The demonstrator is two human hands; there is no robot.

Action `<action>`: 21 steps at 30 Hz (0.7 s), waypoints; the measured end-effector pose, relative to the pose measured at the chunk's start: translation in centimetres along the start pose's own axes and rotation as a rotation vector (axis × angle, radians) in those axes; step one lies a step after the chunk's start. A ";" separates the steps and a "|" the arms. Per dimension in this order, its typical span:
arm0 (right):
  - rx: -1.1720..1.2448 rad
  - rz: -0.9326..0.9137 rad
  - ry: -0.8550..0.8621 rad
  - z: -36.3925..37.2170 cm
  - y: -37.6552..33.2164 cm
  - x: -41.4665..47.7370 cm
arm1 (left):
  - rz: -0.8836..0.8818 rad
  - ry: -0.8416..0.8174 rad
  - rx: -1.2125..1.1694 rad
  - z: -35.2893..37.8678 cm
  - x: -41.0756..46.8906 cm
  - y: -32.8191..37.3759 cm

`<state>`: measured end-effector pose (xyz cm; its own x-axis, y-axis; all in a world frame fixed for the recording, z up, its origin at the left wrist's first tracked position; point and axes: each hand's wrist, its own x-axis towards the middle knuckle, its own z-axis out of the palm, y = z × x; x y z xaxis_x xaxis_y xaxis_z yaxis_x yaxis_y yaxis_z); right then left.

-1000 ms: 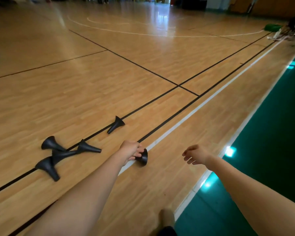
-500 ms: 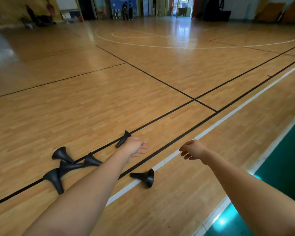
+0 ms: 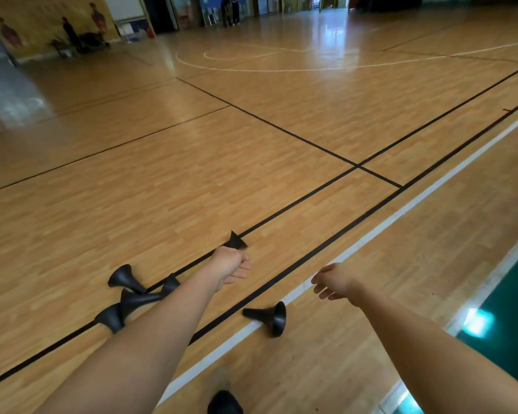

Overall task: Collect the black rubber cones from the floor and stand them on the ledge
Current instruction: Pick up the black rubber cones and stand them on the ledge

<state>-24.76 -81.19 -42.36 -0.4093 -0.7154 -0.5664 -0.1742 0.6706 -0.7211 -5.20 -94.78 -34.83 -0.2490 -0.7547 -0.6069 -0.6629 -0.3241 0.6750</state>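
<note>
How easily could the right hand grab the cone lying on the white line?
Probably easily, yes. The right hand is open and empty, just up and right of the cone, which lies on its side with only bare floor between them.

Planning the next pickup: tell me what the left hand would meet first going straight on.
Probably the black rubber cone lying on the black floor line just beyond the left hand; depth is unclear.
</note>
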 end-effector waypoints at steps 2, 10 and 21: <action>0.001 0.020 0.003 0.1 -0.3 1.0 | -0.001 -0.018 0.012 0.0 1.3 0.4; 0.053 0.143 0.084 0.7 -2.9 6.2 | 0.013 -0.145 0.073 -2.1 8.7 2.2; 0.217 0.183 0.087 6.5 -11.1 13.7 | 0.012 -0.296 0.119 -9.6 19.5 2.7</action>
<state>-22.63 -99.72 -44.74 -0.4933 -0.5607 -0.6651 0.1013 0.7223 -0.6841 -5.10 -115.82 -40.82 -0.4404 -0.5534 -0.7070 -0.7322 -0.2342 0.6395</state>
